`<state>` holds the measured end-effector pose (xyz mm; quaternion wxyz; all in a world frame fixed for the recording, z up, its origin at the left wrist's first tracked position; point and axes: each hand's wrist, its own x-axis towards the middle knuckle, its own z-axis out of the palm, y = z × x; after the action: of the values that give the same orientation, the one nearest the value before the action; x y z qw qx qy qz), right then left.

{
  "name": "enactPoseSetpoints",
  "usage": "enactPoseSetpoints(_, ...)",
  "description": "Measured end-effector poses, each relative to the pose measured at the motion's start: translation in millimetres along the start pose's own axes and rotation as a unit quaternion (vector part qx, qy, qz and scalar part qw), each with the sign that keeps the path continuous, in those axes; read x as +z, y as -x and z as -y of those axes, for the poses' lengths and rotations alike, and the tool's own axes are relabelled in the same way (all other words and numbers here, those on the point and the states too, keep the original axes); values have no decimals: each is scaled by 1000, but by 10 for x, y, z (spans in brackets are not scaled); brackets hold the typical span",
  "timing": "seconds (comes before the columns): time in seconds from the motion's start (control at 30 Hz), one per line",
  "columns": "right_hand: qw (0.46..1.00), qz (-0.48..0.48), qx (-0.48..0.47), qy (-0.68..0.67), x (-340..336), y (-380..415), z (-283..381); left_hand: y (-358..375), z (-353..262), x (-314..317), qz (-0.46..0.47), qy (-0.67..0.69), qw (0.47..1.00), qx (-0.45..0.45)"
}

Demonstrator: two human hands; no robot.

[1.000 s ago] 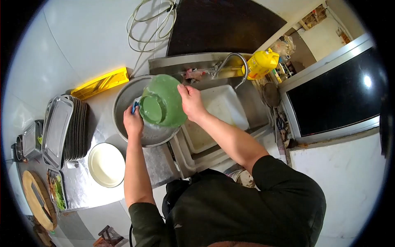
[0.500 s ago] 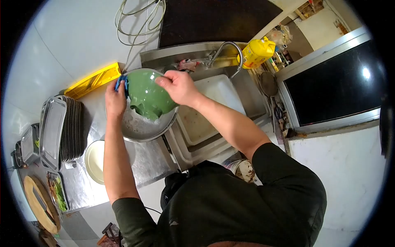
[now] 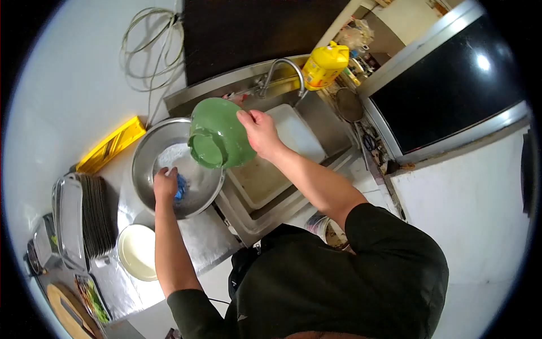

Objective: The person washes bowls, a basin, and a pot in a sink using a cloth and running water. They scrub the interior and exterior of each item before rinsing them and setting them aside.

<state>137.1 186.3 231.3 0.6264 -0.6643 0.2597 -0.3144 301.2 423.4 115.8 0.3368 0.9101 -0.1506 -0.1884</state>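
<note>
My right hand [image 3: 262, 133] grips the rim of a green bowl [image 3: 228, 127], which is tilted so that its wet, foamy underside and foot ring face me. The bowl hangs over the right part of a large metal basin [image 3: 210, 195] and the sink's edge. Down inside the basin, my left hand [image 3: 166, 185] is closed on a blue scrubbing cloth [image 3: 180, 187]. Whitish suds [image 3: 174, 155] show in the basin around it.
A white tub [image 3: 305, 133] sits in the steel sink under a curved faucet [image 3: 282, 65]. Nearby stands a yellow jug [image 3: 326, 66]. To the left are a cream bowl [image 3: 137, 253], stacked metal trays [image 3: 93, 214] and a yellow slicer [image 3: 113, 146].
The green bowl has moved right, away from the cloth, and its underside has turned toward me. My left hand has lowered into the basin with the cloth. The whole view has shifted.
</note>
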Motion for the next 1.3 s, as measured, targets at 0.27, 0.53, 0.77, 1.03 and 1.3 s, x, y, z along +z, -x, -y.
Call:
enactPoseSetpoints(0.27, 993, 10, 76, 90, -1466, -389, -170, 762, -1545, 223, -90, 218, 934, 268)
enactPoseSetpoints(0.53, 898, 287, 108, 315, -2216, -1288, -715, 247, -2097, 2185, 92, 342, 934, -48)
enactPoseSetpoints(0.77, 907, 330, 175, 194, -2757, -2464, -1912, -81, -2509, 3219, -5, 398, 900, -180)
enactPoseSetpoints(1.03, 876, 242, 23, 417, -2078, -3386, -1777, -362, -2475, 3506, -25, 408, 891, -199)
enactPoseSetpoints(1.3, 875, 232, -11, 425, -1933, -3251, -1716, -508, -2413, 3604, -44, 362, 915, -174)
